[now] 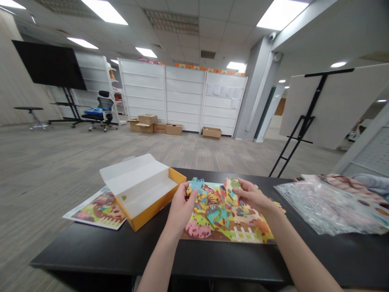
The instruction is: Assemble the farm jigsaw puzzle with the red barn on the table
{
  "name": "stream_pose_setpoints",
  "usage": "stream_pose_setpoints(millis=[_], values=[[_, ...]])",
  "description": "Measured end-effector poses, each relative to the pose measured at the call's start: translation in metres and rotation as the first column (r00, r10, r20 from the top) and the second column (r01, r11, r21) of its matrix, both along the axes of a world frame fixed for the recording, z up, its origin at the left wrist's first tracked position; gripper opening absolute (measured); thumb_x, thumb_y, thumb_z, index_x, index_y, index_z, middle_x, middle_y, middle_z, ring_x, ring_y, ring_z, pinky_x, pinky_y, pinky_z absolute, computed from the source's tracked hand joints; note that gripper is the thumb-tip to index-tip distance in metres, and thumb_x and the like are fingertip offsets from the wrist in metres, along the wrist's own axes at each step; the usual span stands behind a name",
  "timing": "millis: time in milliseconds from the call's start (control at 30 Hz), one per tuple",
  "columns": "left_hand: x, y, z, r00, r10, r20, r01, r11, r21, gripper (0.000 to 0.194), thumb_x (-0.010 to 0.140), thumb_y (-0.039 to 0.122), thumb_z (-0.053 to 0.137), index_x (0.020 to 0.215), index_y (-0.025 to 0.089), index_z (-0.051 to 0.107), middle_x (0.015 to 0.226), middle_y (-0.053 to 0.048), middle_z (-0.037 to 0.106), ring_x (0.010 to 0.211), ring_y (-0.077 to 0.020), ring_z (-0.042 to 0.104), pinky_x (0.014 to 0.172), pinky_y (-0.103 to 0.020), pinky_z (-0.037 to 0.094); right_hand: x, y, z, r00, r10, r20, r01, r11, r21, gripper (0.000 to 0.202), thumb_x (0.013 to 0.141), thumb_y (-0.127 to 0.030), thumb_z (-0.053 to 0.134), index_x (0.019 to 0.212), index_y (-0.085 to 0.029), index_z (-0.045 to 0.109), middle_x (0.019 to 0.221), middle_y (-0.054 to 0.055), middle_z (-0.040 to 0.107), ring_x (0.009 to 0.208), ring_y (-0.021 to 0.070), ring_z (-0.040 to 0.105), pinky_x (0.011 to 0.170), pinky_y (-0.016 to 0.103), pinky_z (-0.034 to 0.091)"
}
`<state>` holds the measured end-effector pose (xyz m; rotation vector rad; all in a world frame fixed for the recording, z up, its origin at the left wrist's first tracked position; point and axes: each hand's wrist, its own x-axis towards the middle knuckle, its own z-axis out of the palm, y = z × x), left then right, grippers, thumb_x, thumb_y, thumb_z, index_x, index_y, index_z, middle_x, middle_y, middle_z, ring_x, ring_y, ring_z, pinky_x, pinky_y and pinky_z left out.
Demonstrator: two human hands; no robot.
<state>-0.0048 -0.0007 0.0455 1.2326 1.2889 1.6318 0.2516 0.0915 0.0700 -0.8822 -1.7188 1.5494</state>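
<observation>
A colourful jigsaw puzzle lies on the black table in front of me, with loose pieces heaped over its upper part. My left hand pinches a blue puzzle piece above the puzzle's upper left corner. Over the upper right side, my right hand grips a cream and green puzzle piece between thumb and fingers. Whether either hand has more than one piece cannot be made out. The two hands are apart, and parts of the puzzle's right side are hidden behind my right hand and forearm.
An open yellow box with a white inside stands left of the puzzle, partly over a printed picture sheet. Clear plastic bags lie on the right of the black table. Cardboard boxes stand by the far shelves.
</observation>
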Motion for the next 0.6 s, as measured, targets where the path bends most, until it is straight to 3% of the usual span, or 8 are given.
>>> stream_pose_setpoints(millis=[133,233,300,400,500,600], values=[[0.001,0.0,-0.001,0.999,0.023,-0.041,-0.025,0.999,-0.045,0.035,0.085,0.045,0.064,0.107,0.018,0.059,0.097,-0.007,0.072,0.088,-0.0215,0.069,0.079,-0.032,0.053,-0.003,0.013,-0.01,0.984,-0.143,-0.107,0.139,0.989,-0.049,0.039,0.074,-0.048,0.08,0.098,-0.022,0.063,0.087,0.002,0.07,0.073,0.0153,0.065,0.065,0.026,0.052],[0.0,0.001,-0.003,0.999,0.041,-0.019,-0.042,0.998,-0.046,0.036,0.084,0.045,0.065,0.108,0.018,0.061,0.098,-0.008,0.073,0.088,-0.022,0.069,0.079,-0.032,0.053,0.002,0.027,-0.021,0.95,-0.297,-0.095,0.298,0.955,-0.007,0.04,0.072,-0.051,0.079,0.093,-0.021,0.062,0.082,0.002,0.069,0.07,0.0163,0.064,0.061,0.026,0.051],[-0.002,0.002,-0.003,0.999,0.048,0.004,-0.047,0.998,-0.04,0.037,0.084,0.044,0.066,0.109,0.018,0.061,0.099,-0.008,0.074,0.088,-0.0221,0.07,0.08,-0.032,0.054,0.009,0.037,-0.029,0.901,-0.434,-0.029,0.435,0.897,0.078,0.041,0.072,-0.052,0.077,0.092,-0.021,0.06,0.082,0.002,0.069,0.072,0.0186,0.066,0.061,0.028,0.052],[-0.004,0.003,-0.004,0.999,0.045,0.014,-0.045,0.998,-0.032,0.038,0.084,0.044,0.065,0.111,0.018,0.061,0.098,-0.008,0.074,0.088,-0.0222,0.07,0.08,-0.033,0.054,0.02,0.051,-0.042,0.786,-0.61,0.103,0.566,0.776,0.278,0.044,0.073,-0.049,0.072,0.105,-0.021,0.059,0.096,0.007,0.072,0.084,0.024,0.069,0.071,0.034,0.055],[-0.007,0.003,-0.005,0.997,0.071,-0.02,-0.072,0.997,-0.022,0.038,0.084,0.042,0.065,0.112,0.018,0.062,0.097,-0.008,0.074,0.089,-0.0226,0.07,0.081,-0.034,0.054,0.026,0.057,-0.052,0.685,-0.686,0.245,0.556,0.71,0.433,0.053,0.078,-0.045,0.066,0.122,-0.017,0.056,0.107,0.013,0.072,0.097,0.0277,0.07,0.083,0.039,0.054],[-0.011,0.003,-0.005,0.986,0.121,-0.112,-0.123,0.992,-0.011,0.036,0.083,0.039,0.066,0.111,0.018,0.062,0.1,-0.009,0.074,0.09,-0.0235,0.07,0.082,-0.035,0.054,0.026,0.058,-0.056,0.612,-0.701,0.367,0.452,0.69,0.565,0.053,0.082,-0.04,0.062,0.128,-0.014,0.054,0.117,0.017,0.07,0.11,0.0296,0.066,0.093,0.041,0.05]])
